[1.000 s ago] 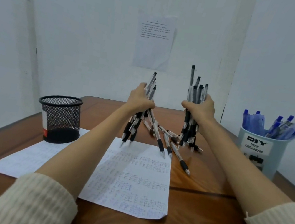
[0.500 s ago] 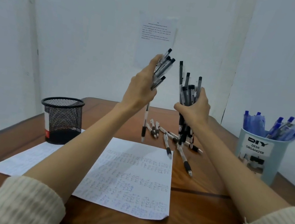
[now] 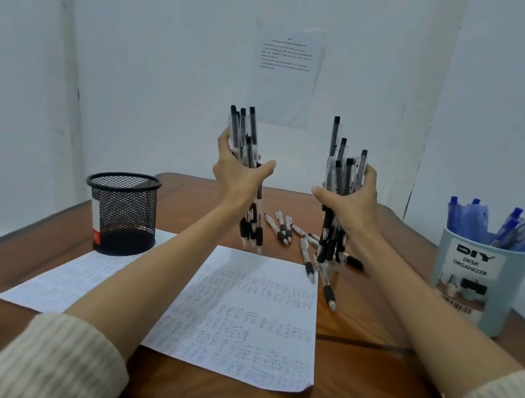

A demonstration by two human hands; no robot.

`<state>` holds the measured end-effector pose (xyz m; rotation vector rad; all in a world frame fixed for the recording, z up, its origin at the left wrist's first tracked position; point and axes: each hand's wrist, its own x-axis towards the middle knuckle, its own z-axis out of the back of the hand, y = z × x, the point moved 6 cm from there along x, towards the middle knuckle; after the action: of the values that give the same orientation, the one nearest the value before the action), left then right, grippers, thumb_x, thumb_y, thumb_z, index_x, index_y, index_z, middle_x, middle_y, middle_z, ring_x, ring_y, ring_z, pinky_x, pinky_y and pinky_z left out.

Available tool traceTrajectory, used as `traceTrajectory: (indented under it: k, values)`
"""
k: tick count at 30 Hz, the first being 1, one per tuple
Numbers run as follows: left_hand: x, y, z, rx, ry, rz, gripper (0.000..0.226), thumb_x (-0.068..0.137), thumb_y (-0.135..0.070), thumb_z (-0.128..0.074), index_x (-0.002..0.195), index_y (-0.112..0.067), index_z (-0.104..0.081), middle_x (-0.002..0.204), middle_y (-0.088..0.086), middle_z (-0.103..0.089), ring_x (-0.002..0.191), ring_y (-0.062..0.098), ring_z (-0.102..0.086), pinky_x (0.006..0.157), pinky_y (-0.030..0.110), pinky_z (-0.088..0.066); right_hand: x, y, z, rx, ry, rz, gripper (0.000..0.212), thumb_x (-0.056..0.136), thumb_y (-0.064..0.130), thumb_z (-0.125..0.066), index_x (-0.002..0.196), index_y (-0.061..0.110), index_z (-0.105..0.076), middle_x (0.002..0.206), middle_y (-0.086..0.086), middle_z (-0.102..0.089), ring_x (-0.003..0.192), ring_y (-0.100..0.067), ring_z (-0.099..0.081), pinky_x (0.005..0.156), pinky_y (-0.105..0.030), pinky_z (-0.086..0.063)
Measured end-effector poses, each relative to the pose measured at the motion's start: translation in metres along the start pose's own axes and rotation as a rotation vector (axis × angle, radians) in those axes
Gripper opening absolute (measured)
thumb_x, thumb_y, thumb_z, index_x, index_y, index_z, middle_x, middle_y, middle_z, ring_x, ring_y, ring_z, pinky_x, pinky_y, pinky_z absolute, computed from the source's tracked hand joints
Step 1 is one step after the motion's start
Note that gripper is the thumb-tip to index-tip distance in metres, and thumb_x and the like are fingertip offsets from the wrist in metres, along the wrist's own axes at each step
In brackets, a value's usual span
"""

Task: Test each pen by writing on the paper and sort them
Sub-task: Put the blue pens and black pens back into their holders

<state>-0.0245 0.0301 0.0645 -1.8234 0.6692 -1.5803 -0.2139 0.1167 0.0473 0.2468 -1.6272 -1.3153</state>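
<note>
My left hand [image 3: 239,174] grips a bundle of several black pens [image 3: 243,129], held upright above the far edge of the paper [image 3: 248,314]. My right hand [image 3: 351,201] grips a second upright bundle of several black pens [image 3: 341,163], whose tips reach down to the table. Between and below the hands, several loose black pens [image 3: 284,226] lie on the wooden table [image 3: 364,372]. The paper is a white sheet covered in handwriting, lying in front of me.
A black mesh pen cup [image 3: 121,211] stands at the left on a second sheet [image 3: 66,280]. At the right stands a light blue desk organizer [image 3: 469,282] with several blue pens [image 3: 500,223]. A printed notice [image 3: 285,74] hangs on the wall.
My left hand rose with its bundle and turned it upright, then came back down a little. The right hand lifted its bundle slightly and lowered it again.
</note>
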Motion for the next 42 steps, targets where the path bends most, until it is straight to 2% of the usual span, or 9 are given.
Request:
traceTrajectory:
  k: [4, 11, 15, 17, 21, 25, 33, 38, 42]
  values:
    - [-0.010, 0.007, -0.005, 0.027, 0.075, 0.008, 0.080, 0.066, -0.017, -0.083, 0.132, -0.009, -0.039, 0.092, -0.002, -0.063, 0.084, 0.009, -0.060, 0.080, 0.013, -0.048, 0.000, -0.018, 0.000, -0.001, -0.010, -0.123, 0.087, 0.066, 0.016, -0.083, 0.136, 0.011, -0.031, 0.119, -0.010, -0.058, 0.109, -0.025, -0.058, 0.098, -0.043, -0.047]
    - [-0.034, 0.028, -0.019, 0.031, 0.217, 0.144, 0.034, 0.069, -0.004, -0.073, 0.091, -0.015, -0.049, 0.072, 0.001, -0.058, 0.068, 0.019, -0.059, 0.071, 0.037, -0.057, -0.003, -0.025, 0.008, 0.065, -0.076, -0.210, 0.056, 0.065, 0.006, -0.079, 0.111, 0.008, -0.048, 0.083, -0.002, -0.059, 0.087, -0.025, -0.062, 0.089, -0.045, -0.051]
    - [-0.036, 0.022, -0.022, -0.011, 0.224, 0.120, 0.031, 0.072, -0.003, -0.070, 0.092, -0.013, -0.048, 0.070, -0.001, -0.055, 0.064, 0.014, -0.053, 0.067, 0.032, -0.052, -0.004, -0.005, 0.014, 0.168, -0.192, -0.047, 0.043, 0.072, -0.002, -0.072, 0.103, 0.012, -0.045, 0.080, 0.002, -0.055, 0.076, -0.016, -0.055, 0.061, -0.013, -0.049]
    - [-0.037, 0.020, -0.021, -0.033, 0.219, 0.113, 0.032, 0.073, -0.004, -0.071, 0.094, -0.013, -0.048, 0.071, -0.002, -0.056, 0.066, 0.014, -0.055, 0.068, 0.030, -0.053, -0.005, 0.001, 0.014, 0.195, -0.186, 0.010, 0.049, 0.072, 0.002, -0.076, 0.108, 0.012, -0.045, 0.089, 0.000, -0.057, 0.078, -0.012, -0.056, 0.059, -0.007, -0.046]
    - [-0.040, 0.025, -0.018, -0.092, 0.201, 0.177, 0.033, 0.074, -0.009, -0.074, 0.097, -0.016, -0.051, 0.085, 0.008, -0.066, 0.080, 0.021, -0.065, 0.076, 0.029, -0.054, -0.011, -0.012, 0.002, 0.084, 0.027, -0.093, 0.078, 0.064, 0.017, -0.085, 0.127, 0.010, -0.040, 0.112, -0.001, -0.057, 0.100, -0.014, -0.056, 0.088, -0.025, -0.046]
    - [-0.041, 0.029, -0.016, -0.107, 0.193, 0.268, 0.028, 0.075, -0.008, -0.071, 0.094, -0.013, -0.051, 0.090, 0.021, -0.067, 0.081, 0.027, -0.065, 0.073, 0.030, -0.053, -0.020, -0.017, -0.006, -0.008, 0.241, -0.248, 0.019, 0.074, 0.000, -0.074, 0.084, 0.008, -0.059, 0.076, -0.005, -0.061, 0.071, -0.018, -0.060, 0.064, -0.024, -0.053]
    - [-0.044, 0.026, -0.023, -0.109, 0.246, 0.303, 0.027, 0.077, -0.002, -0.066, 0.082, -0.020, -0.047, 0.074, 0.005, -0.061, 0.065, 0.015, -0.060, 0.070, 0.030, -0.054, -0.014, -0.012, -0.003, 0.018, 0.064, -0.116, 0.023, 0.073, -0.004, -0.068, 0.065, 0.014, -0.058, 0.062, -0.002, -0.058, 0.059, -0.013, -0.055, 0.062, -0.026, -0.049]
    - [-0.048, 0.024, -0.027, -0.088, 0.261, 0.307, 0.028, 0.077, -0.006, -0.068, 0.084, -0.021, -0.045, 0.074, 0.002, -0.064, 0.072, 0.017, -0.068, 0.075, 0.032, -0.055, -0.021, -0.004, -0.021, -0.077, 0.370, -0.065, 0.022, 0.074, 0.003, -0.075, 0.089, 0.011, -0.061, 0.074, 0.003, -0.062, 0.067, -0.005, -0.060, 0.053, -0.006, -0.044]
    - [-0.046, 0.027, -0.024, -0.071, 0.230, 0.321, 0.029, 0.075, -0.006, -0.068, 0.085, -0.019, -0.044, 0.075, 0.005, -0.064, 0.085, 0.029, -0.068, 0.080, 0.041, -0.055, -0.017, -0.005, -0.025, -0.139, 0.349, -0.099, 0.033, 0.072, 0.003, -0.077, 0.100, 0.006, -0.062, 0.075, 0.003, -0.063, 0.067, -0.004, -0.059, 0.053, -0.009, -0.044]
